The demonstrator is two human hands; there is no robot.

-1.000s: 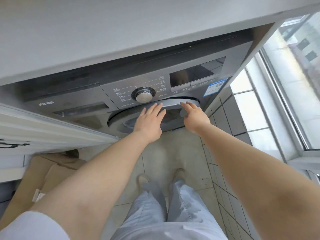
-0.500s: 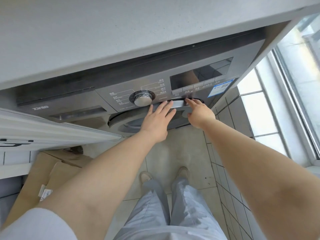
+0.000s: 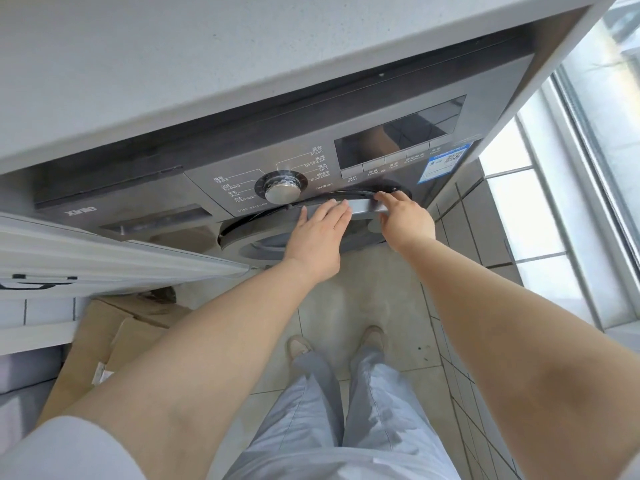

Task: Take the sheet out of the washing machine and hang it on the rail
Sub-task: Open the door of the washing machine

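A dark grey front-loading washing machine (image 3: 145, 199) stands under a pale worktop, seen from above. Its round door (image 3: 242, 235) has a silver rim, and the top edge stands slightly away from the machine's front. My left hand (image 3: 317, 242) lies flat on the top of the door with straight fingers. My right hand (image 3: 405, 220) has its fingers curled over the door's silver rim at the right. The sheet and the rail are not in view.
A pale worktop (image 3: 173, 64) overhangs the machine. A white cabinet door (image 3: 86, 258) stands open at the left, with a cardboard box (image 3: 114, 341) on the floor below it. A tiled wall and window (image 3: 588, 168) close in on the right. My feet stand on the tiled floor (image 3: 374, 299).
Both hands have moved up from the door's front to its top rim. My right fingers have curled over the rim, and a gap has appeared at the door's top edge.
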